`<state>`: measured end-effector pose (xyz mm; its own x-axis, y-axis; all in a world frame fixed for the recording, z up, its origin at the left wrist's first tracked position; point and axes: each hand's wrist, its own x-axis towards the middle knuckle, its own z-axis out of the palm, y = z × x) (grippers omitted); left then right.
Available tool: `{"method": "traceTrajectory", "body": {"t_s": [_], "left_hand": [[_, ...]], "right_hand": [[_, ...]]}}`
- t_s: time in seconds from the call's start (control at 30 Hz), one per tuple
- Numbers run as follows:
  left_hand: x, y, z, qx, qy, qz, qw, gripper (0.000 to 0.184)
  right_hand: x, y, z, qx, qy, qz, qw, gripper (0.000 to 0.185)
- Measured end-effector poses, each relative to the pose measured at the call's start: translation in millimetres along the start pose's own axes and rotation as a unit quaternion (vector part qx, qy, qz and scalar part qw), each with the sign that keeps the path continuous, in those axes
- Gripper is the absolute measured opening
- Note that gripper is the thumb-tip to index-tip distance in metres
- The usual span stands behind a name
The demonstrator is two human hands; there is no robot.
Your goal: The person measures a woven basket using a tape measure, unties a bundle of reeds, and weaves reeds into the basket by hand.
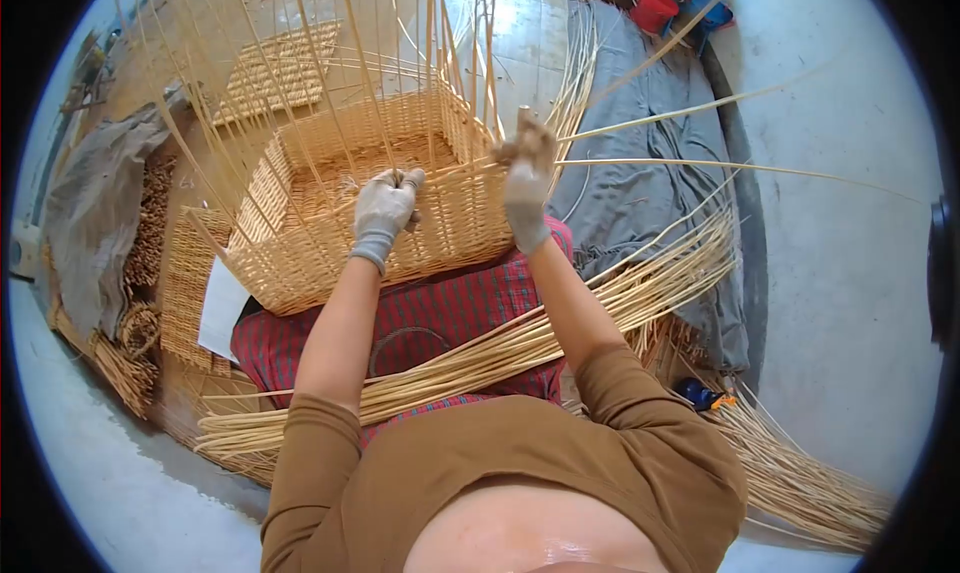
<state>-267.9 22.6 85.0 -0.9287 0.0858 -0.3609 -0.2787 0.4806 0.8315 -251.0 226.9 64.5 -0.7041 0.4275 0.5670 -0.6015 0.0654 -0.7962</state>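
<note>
A rectangular wicker basket (350,248) with tall upright stakes rests on a red checked cloth (410,318). My left hand (387,208), in a pale glove, is closed over the near rim of the basket, with thumb and fingers pressed on the weave. At the basket's right corner is my right hand (527,178), gloved and raised, its fingers curled together and blurred. Long pale rods stretch to the right from beside it; whether its fingers grip one is hard to make out.
A bundle of long rods (480,363) crosses my lap. Woven panels (280,73) lie on the floor behind and left. Grey cloth (640,153) spreads on the right, with a red container (653,11) beyond. More rods (790,473) lie at the lower right.
</note>
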Motion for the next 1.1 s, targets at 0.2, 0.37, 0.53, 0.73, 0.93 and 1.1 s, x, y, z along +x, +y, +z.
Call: {"method": "traceTrajectory", "body": {"t_s": [0.2,0.37,0.53,0.73,0.93,1.1], "left_hand": [[-13.4,48.0,-7.8,0.11,0.16,0.139,0.971,0.072],[29.9,33.7,-4.2,0.094,0.123,0.046,0.987,0.07],[32.3,27.2,0.9,0.026,0.113,0.024,0.993,0.062],[23.9,12.2,14.7,-0.09,0.107,0.093,0.986,0.052],[-27.3,44.3,53.9,0.339,0.249,0.488,0.765,0.096],[-10.3,10.4,80.6,0.356,0.134,0.328,0.865,0.087]], "right_hand": [[-95.1,-11.3,-36.3,-0.034,-0.071,0.262,0.962,0.027],[5.1,-56.5,-25.2,0.033,0.116,0.137,0.983,0.029],[42.7,-65.1,-58.6,0.04,0.042,0.27,0.961,0.036],[-50.6,-92.7,-61.5,-0.207,-0.071,-0.05,0.974,0.014],[83.7,-54.2,-59.7,-0.387,-0.079,0.014,0.919,0.023],[134.9,-19.1,-43.0,-0.64,-0.242,0.09,0.724,0.032]]}}
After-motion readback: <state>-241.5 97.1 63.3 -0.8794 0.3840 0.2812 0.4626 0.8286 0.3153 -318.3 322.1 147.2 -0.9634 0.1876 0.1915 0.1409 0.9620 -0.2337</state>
